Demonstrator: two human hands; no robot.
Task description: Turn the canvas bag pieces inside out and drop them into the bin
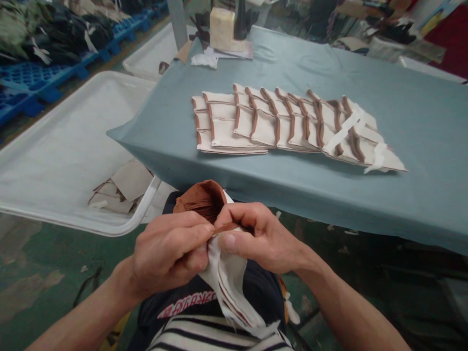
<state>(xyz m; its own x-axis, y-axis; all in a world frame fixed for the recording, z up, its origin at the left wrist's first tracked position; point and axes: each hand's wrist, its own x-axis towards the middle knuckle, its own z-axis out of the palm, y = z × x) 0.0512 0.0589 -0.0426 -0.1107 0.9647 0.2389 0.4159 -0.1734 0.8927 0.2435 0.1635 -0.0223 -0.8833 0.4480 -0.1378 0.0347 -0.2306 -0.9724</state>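
Both hands are together in front of my body, below the table's near edge. My left hand (171, 246) pinches the edge of a bundle of brown and white fabric pieces (232, 273). On the other side of that edge, my right hand (256, 236) grips the bundle between thumb and bent fingers. The bundle's brown side bulges up beyond the hands, and its white layered ends hang down toward my lap. Overlapping rows of white fabric pieces with brown edges (263, 122) lie on the table ahead, with white strips (343, 131) across their right end.
A blue-green cloth covers the table (420, 204). At the left stands a white plastic tub (84, 224) with some fabric pieces (127, 185) inside. A yellowish block (222, 29) sits at the table's far left. Blue pallets (32, 83) carry dark cloth piles behind the tub.
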